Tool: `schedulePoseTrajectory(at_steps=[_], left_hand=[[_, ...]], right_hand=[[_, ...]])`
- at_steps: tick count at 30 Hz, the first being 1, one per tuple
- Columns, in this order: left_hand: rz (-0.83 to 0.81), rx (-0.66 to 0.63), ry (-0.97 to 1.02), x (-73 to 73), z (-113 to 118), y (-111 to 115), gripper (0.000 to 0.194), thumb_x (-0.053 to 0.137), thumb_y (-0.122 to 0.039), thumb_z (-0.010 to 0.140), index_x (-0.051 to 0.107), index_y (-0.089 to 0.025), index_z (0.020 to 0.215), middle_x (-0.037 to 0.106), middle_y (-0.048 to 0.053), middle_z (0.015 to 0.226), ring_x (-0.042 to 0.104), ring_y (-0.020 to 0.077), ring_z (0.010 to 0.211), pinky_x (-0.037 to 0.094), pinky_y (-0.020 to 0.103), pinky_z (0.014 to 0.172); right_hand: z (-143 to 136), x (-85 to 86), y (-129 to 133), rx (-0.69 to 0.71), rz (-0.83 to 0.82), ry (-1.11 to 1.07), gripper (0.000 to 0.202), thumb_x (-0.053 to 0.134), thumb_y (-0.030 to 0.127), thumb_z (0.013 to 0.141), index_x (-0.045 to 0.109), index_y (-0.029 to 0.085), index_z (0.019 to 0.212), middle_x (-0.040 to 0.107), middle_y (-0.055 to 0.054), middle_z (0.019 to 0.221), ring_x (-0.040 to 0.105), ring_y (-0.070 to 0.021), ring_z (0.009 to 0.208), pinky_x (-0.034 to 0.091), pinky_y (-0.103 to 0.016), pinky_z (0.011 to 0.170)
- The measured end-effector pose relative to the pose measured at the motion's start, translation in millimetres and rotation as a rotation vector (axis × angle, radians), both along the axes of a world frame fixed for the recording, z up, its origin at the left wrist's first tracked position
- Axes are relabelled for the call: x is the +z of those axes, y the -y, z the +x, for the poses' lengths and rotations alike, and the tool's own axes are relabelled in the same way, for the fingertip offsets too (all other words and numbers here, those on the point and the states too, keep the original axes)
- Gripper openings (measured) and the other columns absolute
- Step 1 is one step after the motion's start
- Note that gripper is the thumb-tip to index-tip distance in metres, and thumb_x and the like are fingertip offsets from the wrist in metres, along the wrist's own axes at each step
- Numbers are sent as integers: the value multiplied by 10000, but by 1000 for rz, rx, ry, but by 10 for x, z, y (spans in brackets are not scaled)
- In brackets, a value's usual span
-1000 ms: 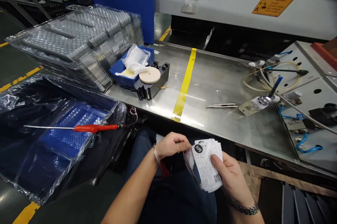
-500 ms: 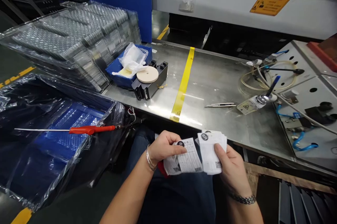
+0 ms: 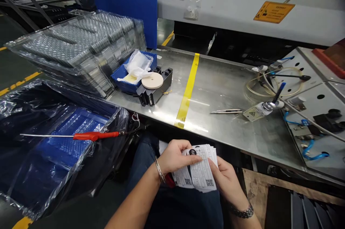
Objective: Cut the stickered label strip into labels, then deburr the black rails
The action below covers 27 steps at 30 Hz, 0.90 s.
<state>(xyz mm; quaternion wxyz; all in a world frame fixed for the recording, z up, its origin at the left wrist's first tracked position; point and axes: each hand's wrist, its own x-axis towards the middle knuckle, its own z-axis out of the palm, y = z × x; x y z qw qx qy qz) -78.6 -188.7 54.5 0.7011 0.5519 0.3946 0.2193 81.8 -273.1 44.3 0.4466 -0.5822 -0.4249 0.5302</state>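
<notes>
A bunch of printed white paper slips [image 3: 202, 174] is held over my lap, below the front edge of the metal table. My left hand [image 3: 176, 157] pinches the slips from the left, its thumb lying across the printed face near a black round mark. On the other side, my right hand [image 3: 226, 177] grips their right edge with the thumb in front. The slips overlap in a loose fan, and small square codes show at their lower corners. Fingers behind the paper are partly hidden.
The metal table [image 3: 212, 96] bears a knife [image 3: 226, 111], a blue bin [image 3: 126, 82], a beige disc [image 3: 152, 80] on black parts, and stacked clear trays [image 3: 81, 46]. A red air gun [image 3: 94, 135] lies over a lined crate at left. Tubing [image 3: 250, 85] and a machine stand right.
Both hands have come closer together, the right one moving left and down. The two separated groups of slips now overlap. The camera view has shifted slightly.
</notes>
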Motion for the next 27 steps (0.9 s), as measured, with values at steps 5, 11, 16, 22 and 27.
schedulePoseTrajectory(at_steps=[5,11,16,22,27], left_hand=[[162,53,-101,-16,22,55,384,709,-445,626,470,-148,579,441,-53,561,368,74,548,286,195,483],[107,41,72,-33,-15,10,405,693,-503,648,510,-145,699,459,-51,577,374,67,531,297,195,496],[-94,-173,234,-264,-111,-93,611,616,-720,566,484,-125,527,437,-33,490,379,57,471,285,196,452],[-187,-154,232,-280,-195,-26,558,756,-613,463,497,-123,531,436,-46,433,360,41,389,245,182,383],[-201,-17,251,-155,-308,-6,525,788,-547,462,493,-114,491,441,-35,440,355,36,410,238,184,400]], right_hand=[[14,-6,19,-52,-84,-58,463,555,569,780,697,140,882,688,-79,755,608,-184,641,492,-271,547],[-26,165,75,-5,-112,-18,361,655,470,739,703,161,920,694,-66,732,619,-185,665,497,-263,574],[-34,279,149,-156,-115,-106,348,671,479,715,718,170,869,700,-69,691,633,-190,610,507,-269,547],[148,141,128,-175,-83,-47,365,694,458,700,715,174,929,720,-89,764,661,-230,649,548,-317,584],[323,-23,146,-396,-72,-110,358,685,435,720,684,199,989,723,-91,868,672,-245,683,552,-315,544]])
